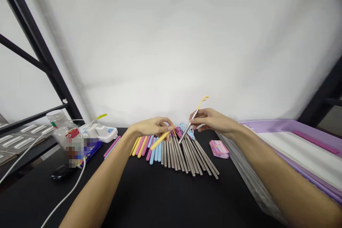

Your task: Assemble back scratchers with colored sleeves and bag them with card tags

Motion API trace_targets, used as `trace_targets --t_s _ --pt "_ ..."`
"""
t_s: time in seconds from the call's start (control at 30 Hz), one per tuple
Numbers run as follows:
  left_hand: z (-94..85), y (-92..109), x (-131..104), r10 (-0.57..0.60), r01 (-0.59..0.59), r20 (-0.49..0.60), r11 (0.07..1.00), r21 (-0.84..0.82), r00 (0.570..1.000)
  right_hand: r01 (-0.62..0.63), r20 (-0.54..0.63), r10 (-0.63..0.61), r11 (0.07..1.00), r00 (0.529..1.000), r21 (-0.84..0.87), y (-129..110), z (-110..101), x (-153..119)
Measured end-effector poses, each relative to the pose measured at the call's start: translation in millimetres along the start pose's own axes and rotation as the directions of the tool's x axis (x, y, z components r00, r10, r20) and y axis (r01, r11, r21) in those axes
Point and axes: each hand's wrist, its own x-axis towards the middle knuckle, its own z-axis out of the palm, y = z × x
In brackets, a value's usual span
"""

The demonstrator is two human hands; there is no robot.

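Note:
My left hand [155, 127] is closed around a yellow handle [160, 140], whose rounded end points down and to the left. Between the fingers of my right hand [205, 119] is a metal back scratcher rod [188, 127] with a yellow claw-shaped head [203, 100] on top; it tilts, lower end leftward, apart from the handle. Beneath both hands, a row of metal rods [184, 156] with pink, blue and yellow claw heads [191, 133] lies on the black table [160, 199]. Left of these rods are loose yellow, pink and blue handles [145, 145], partly hidden by my left arm.
Pink printed cards [219, 148] lie right of the rods. Beyond them are a clear plastic bag [244, 171] and a purple-edged bin [283, 127]. At left stand a clear jar [57, 124], a white power strip [108, 133] and a white cable [72, 188].

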Motion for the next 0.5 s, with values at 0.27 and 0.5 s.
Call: trace_targets --t_s 0.27,0.5 --pt "-7.8 -6.5 -0.1 -0.11 0.158 -0.172 0.942 0.297 0.979 0.027 -0.098 -0.024 0.999 0.995 0.021 2.3 1.3 2.9" --pt "-42.4 -34.5 -18.5 -0.174 0.551 -0.594 0.634 0.543 0.785 0.054 -0.155 -0.045 0.997 0.987 0.057 5.0 10.5 5.5"
